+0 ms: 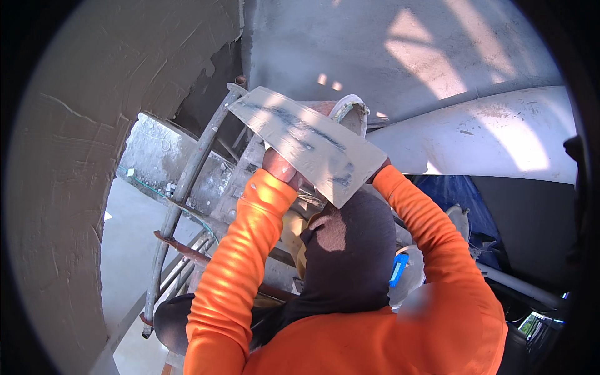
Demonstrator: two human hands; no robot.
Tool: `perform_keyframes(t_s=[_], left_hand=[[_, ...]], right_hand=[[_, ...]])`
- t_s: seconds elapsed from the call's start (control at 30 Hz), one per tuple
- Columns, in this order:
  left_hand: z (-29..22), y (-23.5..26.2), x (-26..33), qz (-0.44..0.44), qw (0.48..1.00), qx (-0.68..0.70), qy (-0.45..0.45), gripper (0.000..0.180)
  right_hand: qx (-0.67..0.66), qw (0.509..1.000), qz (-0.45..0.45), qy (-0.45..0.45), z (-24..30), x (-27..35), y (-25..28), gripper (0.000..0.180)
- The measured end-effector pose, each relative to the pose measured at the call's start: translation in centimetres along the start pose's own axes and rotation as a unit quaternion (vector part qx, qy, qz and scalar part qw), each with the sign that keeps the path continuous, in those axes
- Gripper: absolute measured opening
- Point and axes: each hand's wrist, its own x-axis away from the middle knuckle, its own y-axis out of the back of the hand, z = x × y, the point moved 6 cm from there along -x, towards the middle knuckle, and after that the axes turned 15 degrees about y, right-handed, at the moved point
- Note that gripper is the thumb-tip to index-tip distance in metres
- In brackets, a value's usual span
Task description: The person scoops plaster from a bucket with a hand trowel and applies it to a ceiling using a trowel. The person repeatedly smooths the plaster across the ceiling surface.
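A flat, pale four-sided board (306, 140) with dark smears across its face is raised in front of me, tilted down toward the right. My left hand (279, 167) grips it at the lower left edge, its fingers partly hidden behind the board. At the right corner my right hand (379, 171) holds the edge, and most of that hand is hidden. Orange sleeves cover both arms. Below the board, between my arms, is a rounded dark cloth-covered shape (356, 256). Just behind the board shows the plaster-crusted rim of a white bucket (351, 107).
A freshly plastered brown wall (62, 162) rises on the left. Metal scaffold poles (194, 165) stand beside it, with a thin green cord (153, 189) nearby. At the right lies a long white curved surface (494, 134). Farther down are a blue sheet (459, 197) and a clear container (409, 275).
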Motion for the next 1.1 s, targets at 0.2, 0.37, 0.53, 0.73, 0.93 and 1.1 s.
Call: perform_keyframes(t_s=[0.2, 0.37, 0.53, 0.73, 0.93, 1.1], left_hand=[[-0.7, 0.6, -0.6, 0.007, 0.999, -0.039, -0.012, 0.031], [-3.3, 2.5, 0.1, 0.031, 0.997, -0.027, -0.059, 0.031], [-9.9, 6.2, 4.1, -0.074, 0.925, -0.266, -0.260, 0.032], [-11.9, 16.3, 6.5, -0.128, 0.971, 0.005, -0.202, 0.035], [-11.4, 22.3, 8.3, -0.198, 0.952, -0.009, -0.235, 0.044], [-10.2, 24.1, 9.3, -0.262, 0.922, -0.092, -0.269, 0.046]], right_hand=[[-0.169, 0.983, 0.016, -0.070, -3.1, 1.8, -8.2, 0.043], [-0.413, 0.900, -0.029, -0.139, -0.6, 0.5, -7.0, 0.034], [-0.466, 0.877, -0.038, -0.107, 1.5, -3.3, -1.4, 0.030], [-0.459, 0.885, -0.051, -0.054, 2.8, -7.2, 4.3, 0.030], [-0.332, 0.939, -0.088, 0.006, 2.9, -9.3, 9.6, 0.031], [-0.388, 0.918, -0.045, -0.074, 2.3, -8.7, 12.9, 0.035]])
